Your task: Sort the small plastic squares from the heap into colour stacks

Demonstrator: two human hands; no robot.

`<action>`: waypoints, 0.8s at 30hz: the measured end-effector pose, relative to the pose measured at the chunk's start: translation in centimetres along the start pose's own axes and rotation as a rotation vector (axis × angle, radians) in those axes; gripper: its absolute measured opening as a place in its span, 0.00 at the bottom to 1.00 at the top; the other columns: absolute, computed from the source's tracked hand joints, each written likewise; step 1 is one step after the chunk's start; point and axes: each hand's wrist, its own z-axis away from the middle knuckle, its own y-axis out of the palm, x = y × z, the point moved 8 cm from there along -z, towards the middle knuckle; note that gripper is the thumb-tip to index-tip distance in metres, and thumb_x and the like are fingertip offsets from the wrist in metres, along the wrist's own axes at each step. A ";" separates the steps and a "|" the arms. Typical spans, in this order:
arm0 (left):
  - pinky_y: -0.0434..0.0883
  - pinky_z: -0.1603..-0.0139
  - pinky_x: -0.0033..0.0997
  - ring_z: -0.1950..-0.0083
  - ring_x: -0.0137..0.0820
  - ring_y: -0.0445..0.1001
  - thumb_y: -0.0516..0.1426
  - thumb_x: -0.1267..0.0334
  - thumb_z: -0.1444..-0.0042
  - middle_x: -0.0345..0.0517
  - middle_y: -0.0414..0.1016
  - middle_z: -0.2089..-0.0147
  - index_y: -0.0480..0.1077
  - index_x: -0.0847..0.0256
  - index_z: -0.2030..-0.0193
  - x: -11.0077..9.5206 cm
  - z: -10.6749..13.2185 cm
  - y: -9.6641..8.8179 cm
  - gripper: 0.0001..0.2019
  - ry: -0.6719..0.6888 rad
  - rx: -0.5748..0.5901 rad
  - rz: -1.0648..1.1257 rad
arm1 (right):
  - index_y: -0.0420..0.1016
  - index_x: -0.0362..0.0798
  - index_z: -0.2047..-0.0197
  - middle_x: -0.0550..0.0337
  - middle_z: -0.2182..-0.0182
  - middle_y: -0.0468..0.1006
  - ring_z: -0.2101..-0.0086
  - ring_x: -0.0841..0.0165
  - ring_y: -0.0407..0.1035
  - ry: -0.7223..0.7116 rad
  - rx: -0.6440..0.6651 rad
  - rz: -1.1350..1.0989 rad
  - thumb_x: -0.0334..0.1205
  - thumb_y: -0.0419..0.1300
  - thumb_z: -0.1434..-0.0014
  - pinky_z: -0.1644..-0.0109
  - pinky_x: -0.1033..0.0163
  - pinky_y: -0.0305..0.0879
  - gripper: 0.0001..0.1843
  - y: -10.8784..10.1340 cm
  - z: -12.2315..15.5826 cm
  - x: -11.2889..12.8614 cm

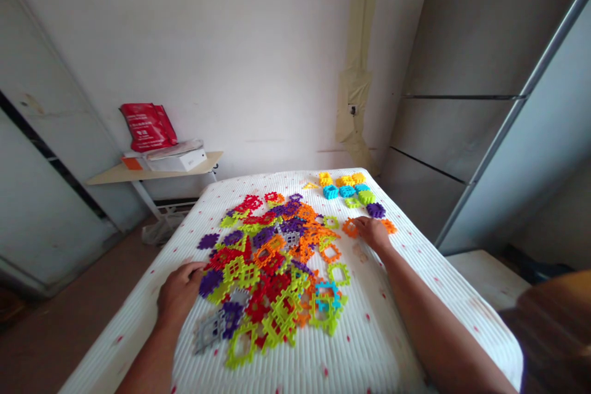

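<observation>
A pile of flat plastic interlocking building pieces (277, 283) in red, lime, purple, orange, grey and blue covers the table's middle. My left hand (179, 293) rests at the pile's left edge, fingers curled inward, beside a round purple piece (211, 283). Whether it pinches anything is hidden. To the right of the pile, my right hand (373, 234) reaches across the table, fingers closed at the edge of an orange frame piece (349, 228). Another orange piece (388, 226) lies just right of that hand. Beyond it sit sorted stacks: purple (375, 210), lime (367, 197), blue (330, 191) and yellow (325, 178).
A white ribbed cloth with red specks covers the table (351, 351). Behind left, a small side table (106, 177) bears a white box (178, 160) and a red bag (148, 127). A grey refrigerator (452, 129) stands at right. The wall has a taped socket (353, 109).
</observation>
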 end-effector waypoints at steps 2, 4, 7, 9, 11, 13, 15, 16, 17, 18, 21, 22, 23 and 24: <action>0.68 0.57 0.30 0.56 0.36 0.74 0.50 0.57 0.49 0.42 0.78 0.58 0.75 0.54 0.64 0.0 0.0 0.0 0.13 0.000 -0.002 -0.010 | 0.78 0.51 0.62 0.58 0.67 0.80 0.66 0.68 0.73 -0.001 -0.004 0.033 0.45 0.49 0.37 0.69 0.69 0.56 0.17 0.0 0.1 0.1; 0.68 0.57 0.30 0.56 0.36 0.74 0.50 0.57 0.49 0.42 0.78 0.58 0.75 0.55 0.64 -0.1 0.0 0.0 0.13 0.006 0.007 -0.014 | 0.78 0.51 0.61 0.57 0.66 0.80 0.65 0.68 0.73 -0.005 -0.005 0.053 0.45 0.49 0.36 0.68 0.69 0.57 0.17 -0.1 0.2 0.3; 0.68 0.57 0.30 0.56 0.36 0.74 0.49 0.57 0.48 0.43 0.78 0.57 0.75 0.55 0.63 -0.1 0.0 0.2 0.14 0.005 0.021 -0.019 | 0.78 0.51 0.60 0.56 0.65 0.80 0.64 0.67 0.73 0.000 0.002 0.073 0.46 0.48 0.36 0.67 0.69 0.58 0.18 -0.2 0.3 0.4; 0.68 0.58 0.30 0.56 0.35 0.74 0.49 0.57 0.48 0.42 0.78 0.57 0.75 0.55 0.63 0.0 0.0 0.2 0.14 -0.001 0.021 -0.021 | 0.78 0.51 0.58 0.56 0.65 0.80 0.63 0.66 0.73 0.017 0.002 0.083 0.46 0.48 0.36 0.67 0.68 0.59 0.18 -0.2 0.4 0.3; 0.68 0.58 0.29 0.57 0.35 0.75 0.50 0.57 0.48 0.42 0.79 0.58 0.75 0.55 0.63 0.0 0.1 0.1 0.14 -0.001 0.016 -0.018 | 0.77 0.52 0.56 0.55 0.64 0.80 0.63 0.64 0.73 0.035 0.000 0.087 0.47 0.48 0.36 0.66 0.67 0.60 0.18 -0.2 0.4 0.2; 0.68 0.59 0.28 0.58 0.34 0.75 0.51 0.58 0.49 0.42 0.79 0.59 0.75 0.55 0.64 0.0 0.0 0.1 0.13 0.000 0.008 -0.010 | 0.77 0.51 0.55 0.53 0.63 0.80 0.62 0.63 0.73 0.042 0.002 0.085 0.47 0.48 0.36 0.65 0.66 0.60 0.18 -0.1 0.4 0.1; 0.69 0.60 0.28 0.59 0.34 0.75 0.51 0.58 0.50 0.41 0.79 0.60 0.75 0.54 0.65 0.0 0.0 0.0 0.12 0.000 -0.001 0.003 | 0.77 0.50 0.54 0.52 0.63 0.80 0.61 0.62 0.74 0.042 0.005 0.077 0.46 0.48 0.36 0.64 0.66 0.61 0.18 0.0 0.4 0.1; 0.69 0.60 0.28 0.59 0.34 0.75 0.52 0.58 0.50 0.41 0.79 0.60 0.75 0.54 0.65 0.0 0.0 -0.1 0.12 0.001 -0.005 0.011 | 0.77 0.50 0.54 0.51 0.63 0.80 0.61 0.62 0.74 0.041 0.006 0.074 0.46 0.48 0.36 0.64 0.66 0.61 0.18 0.0 0.4 0.0; 0.69 0.60 0.28 0.59 0.34 0.75 0.52 0.58 0.51 0.40 0.79 0.61 0.75 0.54 0.65 0.0 0.0 -0.1 0.11 0.003 -0.008 0.019 | 0.77 0.50 0.54 0.51 0.63 0.80 0.61 0.62 0.74 0.039 0.006 0.072 0.46 0.48 0.36 0.64 0.65 0.62 0.18 0.1 0.4 0.0; 0.69 0.60 0.28 0.59 0.34 0.75 0.52 0.59 0.51 0.40 0.79 0.61 0.75 0.54 0.65 -0.1 0.0 -0.1 0.11 0.003 -0.011 0.024 | 0.77 0.50 0.55 0.51 0.63 0.80 0.61 0.62 0.74 0.037 0.004 0.071 0.46 0.48 0.36 0.63 0.65 0.62 0.18 0.1 0.3 0.0; 0.69 0.60 0.28 0.59 0.35 0.74 0.52 0.59 0.51 0.40 0.79 0.61 0.75 0.54 0.66 -0.2 0.0 -0.2 0.11 0.004 -0.014 0.029 | 0.77 0.50 0.55 0.51 0.63 0.80 0.61 0.61 0.74 0.033 0.000 0.074 0.46 0.48 0.37 0.63 0.64 0.63 0.18 0.1 0.3 0.0; 0.69 0.60 0.28 0.59 0.35 0.74 0.52 0.59 0.51 0.40 0.79 0.61 0.75 0.54 0.66 -0.2 0.0 -0.2 0.11 0.004 -0.016 0.028 | 0.77 0.50 0.55 0.50 0.63 0.80 0.61 0.60 0.74 0.033 -0.002 0.072 0.46 0.49 0.37 0.62 0.63 0.63 0.18 0.0 0.3 0.1; 0.69 0.60 0.28 0.59 0.34 0.74 0.52 0.59 0.51 0.40 0.79 0.61 0.75 0.54 0.66 -0.2 0.1 -0.3 0.11 0.003 -0.019 0.027 | 0.77 0.49 0.55 0.49 0.64 0.79 0.61 0.60 0.74 0.032 -0.003 0.069 0.46 0.49 0.37 0.62 0.63 0.63 0.18 0.0 0.3 0.1; 0.69 0.60 0.28 0.58 0.34 0.74 0.52 0.59 0.51 0.40 0.79 0.61 0.75 0.54 0.66 -0.2 0.1 -0.3 0.11 0.003 -0.022 0.025 | 0.77 0.48 0.55 0.48 0.64 0.79 0.61 0.59 0.74 0.031 -0.002 0.064 0.46 0.49 0.37 0.62 0.62 0.63 0.18 0.0 0.3 0.1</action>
